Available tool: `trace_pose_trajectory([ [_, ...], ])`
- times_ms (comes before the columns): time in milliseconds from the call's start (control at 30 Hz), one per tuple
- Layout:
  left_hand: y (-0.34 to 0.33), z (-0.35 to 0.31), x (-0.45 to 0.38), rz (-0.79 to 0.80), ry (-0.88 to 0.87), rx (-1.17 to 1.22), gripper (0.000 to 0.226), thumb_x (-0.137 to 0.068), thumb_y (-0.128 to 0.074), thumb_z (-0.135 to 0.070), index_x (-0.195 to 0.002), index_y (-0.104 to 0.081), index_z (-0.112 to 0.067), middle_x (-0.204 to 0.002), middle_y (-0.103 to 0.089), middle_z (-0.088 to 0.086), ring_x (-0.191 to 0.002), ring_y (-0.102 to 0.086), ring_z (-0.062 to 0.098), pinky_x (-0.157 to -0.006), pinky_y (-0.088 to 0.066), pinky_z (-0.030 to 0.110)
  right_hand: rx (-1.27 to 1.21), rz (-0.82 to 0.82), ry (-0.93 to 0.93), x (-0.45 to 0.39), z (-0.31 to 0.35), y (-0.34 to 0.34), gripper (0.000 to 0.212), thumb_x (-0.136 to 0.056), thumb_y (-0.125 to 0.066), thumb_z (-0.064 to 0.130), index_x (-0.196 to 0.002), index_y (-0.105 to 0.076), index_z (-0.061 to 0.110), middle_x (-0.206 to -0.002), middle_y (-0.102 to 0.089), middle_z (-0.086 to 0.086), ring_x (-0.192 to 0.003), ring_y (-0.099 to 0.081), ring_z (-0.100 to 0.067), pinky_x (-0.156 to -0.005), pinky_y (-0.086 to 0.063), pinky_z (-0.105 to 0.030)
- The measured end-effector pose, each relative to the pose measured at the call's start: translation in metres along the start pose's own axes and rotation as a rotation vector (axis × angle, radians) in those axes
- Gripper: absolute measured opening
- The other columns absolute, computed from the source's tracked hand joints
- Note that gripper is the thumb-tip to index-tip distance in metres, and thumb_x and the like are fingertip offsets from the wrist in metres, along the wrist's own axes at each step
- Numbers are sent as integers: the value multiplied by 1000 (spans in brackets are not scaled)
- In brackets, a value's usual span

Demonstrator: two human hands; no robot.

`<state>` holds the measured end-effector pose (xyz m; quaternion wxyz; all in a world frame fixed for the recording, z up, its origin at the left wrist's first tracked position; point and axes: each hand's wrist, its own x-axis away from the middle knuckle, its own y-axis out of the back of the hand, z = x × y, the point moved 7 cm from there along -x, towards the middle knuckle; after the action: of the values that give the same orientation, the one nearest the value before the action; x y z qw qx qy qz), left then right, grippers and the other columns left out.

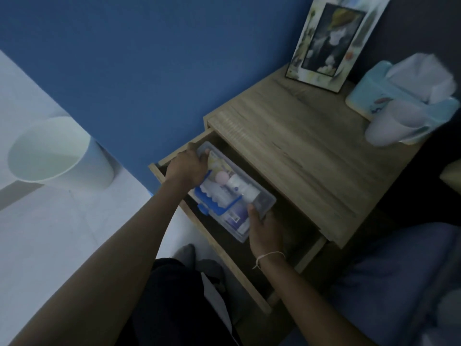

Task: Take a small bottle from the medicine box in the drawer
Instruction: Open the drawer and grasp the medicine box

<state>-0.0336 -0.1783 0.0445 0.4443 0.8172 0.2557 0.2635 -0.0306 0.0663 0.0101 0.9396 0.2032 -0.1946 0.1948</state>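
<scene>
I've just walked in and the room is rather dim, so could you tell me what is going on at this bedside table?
A person is reaching into the open drawer of a wooden nightstand with both bare hands. The left hand grips the far end of a clear plastic medicine box, and the right hand holds its near end. The box still lies in the drawer with its blue-handled lid on, and small white bottles show through it. No bottle has been taken out yet.
</scene>
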Motion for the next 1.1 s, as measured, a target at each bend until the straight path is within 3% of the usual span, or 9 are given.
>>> trace_pose_trajectory([
  [300,81,-18,28,-205,35,31,54,-92,-36,-58,-116,-53,-13,-117,-61,27,-110,-53,47,-89,-43,46,85,-31,203,31,77,41,39,-90,-49,54,-112,-58,24,-95,-70,4,-80,-68,-1,-70,-58,-24],
  [400,102,-46,30,-257,2,119,54,-92,-37,-57,-118,-54,-14,-118,-62,25,-112,-53,46,-92,-42,46,114,-97,248,21,108,69,42,-89,-47,59,-104,-62,22,-87,-71,3,-73,-68,-4,-67,-58,-26],
  [500,103,-85,19,-228,-52,209,47,-93,-44,-47,-124,-51,-12,-123,-60,24,-116,-51,44,-95,-40,43,164,-246,262,-3,135,103,45,-93,-44,54,-89,-64,15,-73,-64,7,-62,-60,-8,-59,-45,-18],
  [600,85,-114,9,-190,-54,379,48,-90,-54,-37,-128,-41,-9,-121,-59,23,-115,-54,40,-96,-40,39,186,-350,214,-33,142,128,47,-98,-39,48,-99,-65,9,-83,-58,-5,-78,-56,-21,-68,-33,-26],
  [700,60,-135,-2,-134,-92,435,46,-91,-54,-30,-129,-42,-7,-125,-58,22,-116,-55,38,-95,-40,37,166,-390,167,-65,136,149,49,-99,-36,45,-113,-62,5,-110,-65,-18,-104,-60,-32,-77,-35,-29],
  [867,33,-151,-21,-93,-147,451,50,-95,-49,-25,-141,-37,-8,-138,-51,20,-127,-48,34,-102,-36,34,147,-379,112,-107,129,163,48,-100,-35,41,-116,-60,3,-122,-61,-21,-112,-57,-34,-84,-37,-32],
  [933,29,-152,-26,-96,-165,445,51,-97,-47,-25,-143,-35,-8,-140,-49,20,-129,-46,34,-105,-35,34,158,-377,108,-117,128,164,45,-101,-35,39,-112,-61,4,-116,-63,-20,-105,-58,-33,-80,-36,-30],
  [1000,25,-151,-29,-106,-174,455,51,-98,-46,-25,-143,-34,-6,-143,-47,19,-132,-44,33,-106,-33,33,192,-372,114,-127,127,164,40,-101,-34,40,-97,-61,11,-96,-62,-13,-84,-54,-26,-72,-33,-28],
  [1100,20,-150,-29,-121,-198,473,52,-99,-43,-27,-145,-31,-6,-147,-42,17,-136,-39,29,-109,-28,31,262,-405,142,-135,127,164,39,-101,-32,43,-85,-55,16,-75,-47,1,-65,-42,-15,-60,-30,-27],
])
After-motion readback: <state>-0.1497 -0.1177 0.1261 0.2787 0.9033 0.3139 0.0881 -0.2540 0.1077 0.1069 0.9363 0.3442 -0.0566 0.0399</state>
